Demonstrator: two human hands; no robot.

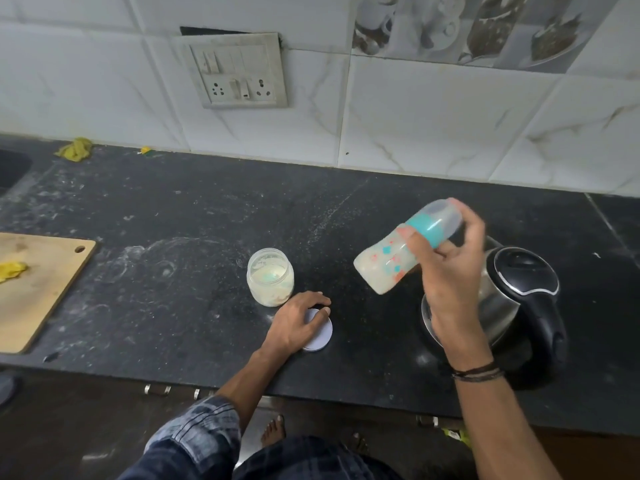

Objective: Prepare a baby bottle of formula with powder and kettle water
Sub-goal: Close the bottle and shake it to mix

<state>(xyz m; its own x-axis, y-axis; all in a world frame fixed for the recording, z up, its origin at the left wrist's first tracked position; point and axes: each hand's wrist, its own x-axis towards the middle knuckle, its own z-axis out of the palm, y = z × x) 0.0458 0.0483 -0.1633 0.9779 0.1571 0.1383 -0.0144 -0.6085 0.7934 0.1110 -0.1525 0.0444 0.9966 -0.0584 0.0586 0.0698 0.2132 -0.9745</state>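
Observation:
My right hand (450,268) holds a baby bottle (388,263) tilted in the air, its capped teal collar up and to the right. The bottle is full of milky liquid. Below and behind that hand stands a steel kettle (519,289) with a black lid and handle. An open jar of formula powder (270,277) stands on the black counter, a pale scoop showing inside. Just in front of the jar lies its white lid (320,336), flat on the counter, with my left hand (298,322) resting on it, fingers spread over its top.
A wooden cutting board (41,292) with a yellow scrap lies at the left. A yellow cloth (74,148) sits by the wall near the sink edge (10,168). A switch and socket plate (239,71) hangs on the tiled wall. The counter's front edge runs below my arms.

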